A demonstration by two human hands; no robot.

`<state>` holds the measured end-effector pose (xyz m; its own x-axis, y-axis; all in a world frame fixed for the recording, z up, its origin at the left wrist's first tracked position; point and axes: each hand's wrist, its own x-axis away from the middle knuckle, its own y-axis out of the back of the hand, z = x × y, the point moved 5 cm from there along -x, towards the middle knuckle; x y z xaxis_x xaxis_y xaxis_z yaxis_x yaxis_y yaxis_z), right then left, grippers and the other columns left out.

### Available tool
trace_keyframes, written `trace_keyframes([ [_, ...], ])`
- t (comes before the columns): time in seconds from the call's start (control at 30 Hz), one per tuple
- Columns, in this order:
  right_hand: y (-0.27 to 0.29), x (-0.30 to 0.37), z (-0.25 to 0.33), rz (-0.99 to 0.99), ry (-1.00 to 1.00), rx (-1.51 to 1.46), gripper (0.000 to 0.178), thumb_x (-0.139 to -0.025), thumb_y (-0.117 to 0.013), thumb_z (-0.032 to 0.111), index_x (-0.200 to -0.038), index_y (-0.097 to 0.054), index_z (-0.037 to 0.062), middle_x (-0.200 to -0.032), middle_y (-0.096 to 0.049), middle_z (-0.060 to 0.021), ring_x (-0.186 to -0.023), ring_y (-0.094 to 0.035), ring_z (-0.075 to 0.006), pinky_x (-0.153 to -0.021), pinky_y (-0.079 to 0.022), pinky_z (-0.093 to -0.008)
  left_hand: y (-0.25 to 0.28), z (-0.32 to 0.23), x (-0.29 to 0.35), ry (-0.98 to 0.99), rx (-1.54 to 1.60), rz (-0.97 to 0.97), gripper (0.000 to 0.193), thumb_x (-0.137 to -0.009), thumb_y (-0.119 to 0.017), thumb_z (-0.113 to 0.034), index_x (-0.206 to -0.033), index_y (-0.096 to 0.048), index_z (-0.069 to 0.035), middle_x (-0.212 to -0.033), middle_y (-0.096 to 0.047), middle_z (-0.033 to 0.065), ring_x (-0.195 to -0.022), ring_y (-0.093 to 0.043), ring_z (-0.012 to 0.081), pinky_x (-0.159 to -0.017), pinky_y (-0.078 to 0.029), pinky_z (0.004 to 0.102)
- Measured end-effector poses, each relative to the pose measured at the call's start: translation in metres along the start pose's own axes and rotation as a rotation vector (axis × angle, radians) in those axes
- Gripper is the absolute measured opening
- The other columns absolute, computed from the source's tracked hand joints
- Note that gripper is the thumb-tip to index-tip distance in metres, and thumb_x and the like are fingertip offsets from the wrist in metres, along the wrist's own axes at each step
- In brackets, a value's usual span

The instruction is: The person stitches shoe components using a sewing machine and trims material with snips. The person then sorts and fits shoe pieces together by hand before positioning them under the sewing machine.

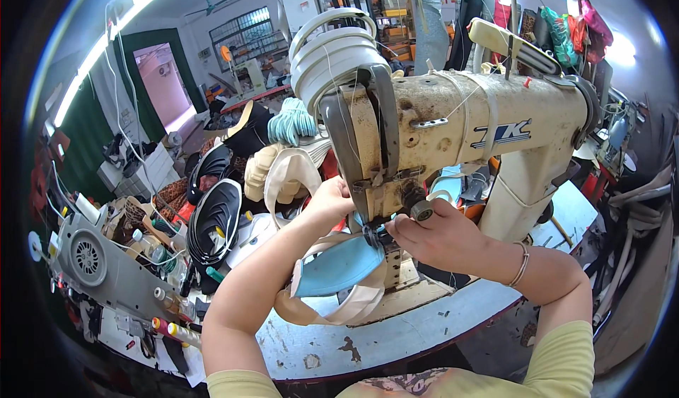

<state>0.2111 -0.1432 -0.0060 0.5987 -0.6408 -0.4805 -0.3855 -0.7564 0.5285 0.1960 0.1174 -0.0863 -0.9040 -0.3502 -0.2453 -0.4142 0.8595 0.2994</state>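
Note:
A worn cream sewing machine [438, 125] stands before me. Its needle area is at the lower end of the machine head. My left hand [331, 201] reaches to the left side of that head, and its fingertips are hidden behind it. My right hand [449, 237] is at the other side, below a round knob [421, 210]. Its fingers are bent and pressed together near the presser foot [375, 235]; whatever they pinch is too small to make out. Under the foot hangs a light blue shoe-upper piece [339, 267] with a cream strip [332, 309] curving round it.
The pale blue tabletop [424, 320] curves round the machine's base. To the left lie stacked black curved pieces [214, 221], a light blue cord bundle [291, 122] and thread spools [184, 336]. Another grey machine [117, 260] stands at far left. White rolls [336, 62] sit above the machine head.

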Motion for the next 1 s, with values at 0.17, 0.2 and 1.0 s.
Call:
trace_keyframes([
  [0.17, -0.003, 0.001, 0.004, -0.002, 0.010, 0.030, 0.030, -0.076, -0.055, 0.022, -0.104, -0.061, 0.0122, -0.085, -0.051, 0.0023, -0.067, -0.051, -0.0082, -0.062, -0.038, -0.0269, 0.001, 0.007, -0.008, -0.006, -0.025, 0.012, 0.037, -0.074, -0.067, -0.009, -0.109, -0.057, 0.001, -0.092, -0.065, 0.0063, -0.078, -0.059, 0.0087, -0.071, -0.048, 0.0237],
  [0.2, -0.003, -0.002, 0.005, 0.010, 0.009, 0.023, 0.030, -0.076, -0.056, 0.021, -0.104, -0.061, 0.0119, -0.085, -0.051, 0.0021, -0.070, -0.051, -0.0088, -0.062, -0.038, -0.0270, 0.003, 0.008, -0.005, -0.003, -0.030, 0.006, 0.037, -0.074, -0.067, -0.009, -0.109, -0.057, 0.001, -0.091, -0.065, 0.0063, -0.078, -0.059, 0.0085, -0.071, -0.048, 0.0235],
  [1.0, -0.018, 0.129, 0.027, -0.090, -0.815, -0.303, 0.031, -0.071, -0.061, 0.002, -0.102, -0.062, 0.0073, -0.088, -0.058, -0.0103, -0.081, -0.054, -0.0309, -0.072, -0.042, -0.0407, 0.070, -0.063, 0.131, -0.417, 0.370, -0.761, 0.031, -0.088, -0.056, -0.005, -0.118, -0.047, -0.006, -0.110, -0.059, 0.0082, -0.101, -0.057, 0.0163, -0.085, -0.049, 0.0325],
])
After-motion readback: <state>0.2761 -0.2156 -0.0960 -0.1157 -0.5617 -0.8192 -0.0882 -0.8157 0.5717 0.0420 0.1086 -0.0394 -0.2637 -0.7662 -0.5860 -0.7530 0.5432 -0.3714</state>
